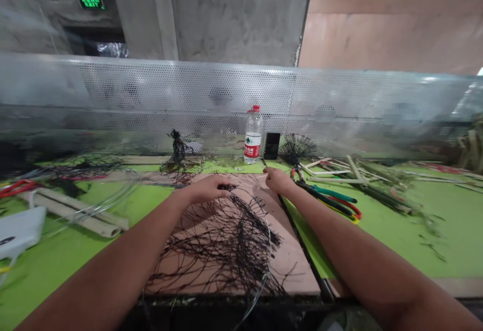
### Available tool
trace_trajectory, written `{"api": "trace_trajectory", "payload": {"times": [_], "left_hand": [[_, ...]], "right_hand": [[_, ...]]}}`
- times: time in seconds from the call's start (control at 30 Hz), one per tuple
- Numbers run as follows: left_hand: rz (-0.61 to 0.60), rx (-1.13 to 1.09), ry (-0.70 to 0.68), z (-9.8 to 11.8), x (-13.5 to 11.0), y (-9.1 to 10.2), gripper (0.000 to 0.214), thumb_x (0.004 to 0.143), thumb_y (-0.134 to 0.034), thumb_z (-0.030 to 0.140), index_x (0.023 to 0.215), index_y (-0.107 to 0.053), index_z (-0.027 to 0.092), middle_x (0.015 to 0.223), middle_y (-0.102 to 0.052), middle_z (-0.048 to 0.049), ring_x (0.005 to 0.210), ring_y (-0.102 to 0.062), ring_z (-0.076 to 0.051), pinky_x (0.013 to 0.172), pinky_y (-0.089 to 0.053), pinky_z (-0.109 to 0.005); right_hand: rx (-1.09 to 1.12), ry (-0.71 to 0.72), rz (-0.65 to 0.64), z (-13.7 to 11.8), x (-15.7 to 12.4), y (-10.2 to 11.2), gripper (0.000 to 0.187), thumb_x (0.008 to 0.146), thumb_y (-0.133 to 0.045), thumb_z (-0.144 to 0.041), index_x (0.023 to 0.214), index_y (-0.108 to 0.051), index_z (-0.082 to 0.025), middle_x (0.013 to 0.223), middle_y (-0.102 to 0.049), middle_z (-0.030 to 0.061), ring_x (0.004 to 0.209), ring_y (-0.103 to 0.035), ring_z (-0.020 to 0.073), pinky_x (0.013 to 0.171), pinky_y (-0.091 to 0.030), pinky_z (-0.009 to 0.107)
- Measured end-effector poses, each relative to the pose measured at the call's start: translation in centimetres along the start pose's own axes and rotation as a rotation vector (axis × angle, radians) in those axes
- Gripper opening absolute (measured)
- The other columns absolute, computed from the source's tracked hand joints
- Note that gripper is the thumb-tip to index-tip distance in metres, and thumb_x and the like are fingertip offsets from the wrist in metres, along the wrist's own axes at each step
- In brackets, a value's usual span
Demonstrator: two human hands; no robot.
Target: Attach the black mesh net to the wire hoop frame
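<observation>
left hand [209, 190]: half-curled on tangled thin black strands [230, 245], grip unclear | right hand [277, 180]: fingers nearly closed, hold unclear | strands: spread across pinkish wooden board [292, 255], apparently to keep them separable

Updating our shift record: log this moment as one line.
left hand: on tangled thin black strands | right hand: beside red-handled pliers

My left hand [207, 190] and right hand [278, 180] are bare. My left forearm [113, 265] and right forearm [362, 260] are bare too, long and smooth.
</observation>
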State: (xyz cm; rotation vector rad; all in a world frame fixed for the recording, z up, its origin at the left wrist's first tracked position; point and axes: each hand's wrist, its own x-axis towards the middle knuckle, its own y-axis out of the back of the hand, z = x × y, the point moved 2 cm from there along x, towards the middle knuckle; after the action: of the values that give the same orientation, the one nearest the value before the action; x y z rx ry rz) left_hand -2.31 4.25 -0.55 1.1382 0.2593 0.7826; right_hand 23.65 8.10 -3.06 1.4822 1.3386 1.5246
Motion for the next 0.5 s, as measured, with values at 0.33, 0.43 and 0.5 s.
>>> {"api": "trace_trajectory", "payload": {"times": [0.33, 0.43, 0.5], "left_hand": [[-0.226, 0.062, -0.128, 0.2, 0.0, -2.4, 0.054, 0.072, -0.058, 0.025, 0.125, -0.049, 0.024, 0.121, -0.057, -0.0055, 0.105, -0.053, -0.020, 0.092, -0.037, -0.028], [-0.240, 0.076, -0.159, 0.7, 0.0, -3.0, 0.055, 0.070, -0.058, 0.021, 0.124, -0.049, 0.025, 0.122, -0.056, -0.0053, 0.107, -0.051, -0.021, 0.093, -0.037, -0.028], [-0.233, 0.096, -0.156, 0.9, 0.0, -3.1, 0.055, 0.070, -0.058, 0.021, 0.124, -0.049, 0.024, 0.122, -0.055, -0.0061, 0.108, -0.050, -0.021, 0.093, -0.036, -0.029]], "right_hand": [[0.104, 0.007, -0.049, 1.1, -0.2, 0.5, 0.037, 0.074, -0.045, -0.013, 0.106, -0.062, -0.014, 0.084, -0.069, 0.0049, 0.073, -0.061, 0.0140, 0.063, -0.042, 0.020], [0.079, 0.053, -0.046, 0.4, -0.4, 0.2, 0.034, 0.074, -0.049, -0.015, 0.104, -0.064, -0.018, 0.088, -0.069, 0.0040, 0.078, -0.061, 0.0151, 0.067, -0.042, 0.020], [0.050, 0.071, -0.037, 0.0, -0.5, 0.0, 0.032, 0.076, -0.051, -0.019, 0.105, -0.064, -0.019, 0.093, -0.068, 0.0051, 0.083, -0.060, 0.0168, 0.071, -0.042, 0.022]]}}
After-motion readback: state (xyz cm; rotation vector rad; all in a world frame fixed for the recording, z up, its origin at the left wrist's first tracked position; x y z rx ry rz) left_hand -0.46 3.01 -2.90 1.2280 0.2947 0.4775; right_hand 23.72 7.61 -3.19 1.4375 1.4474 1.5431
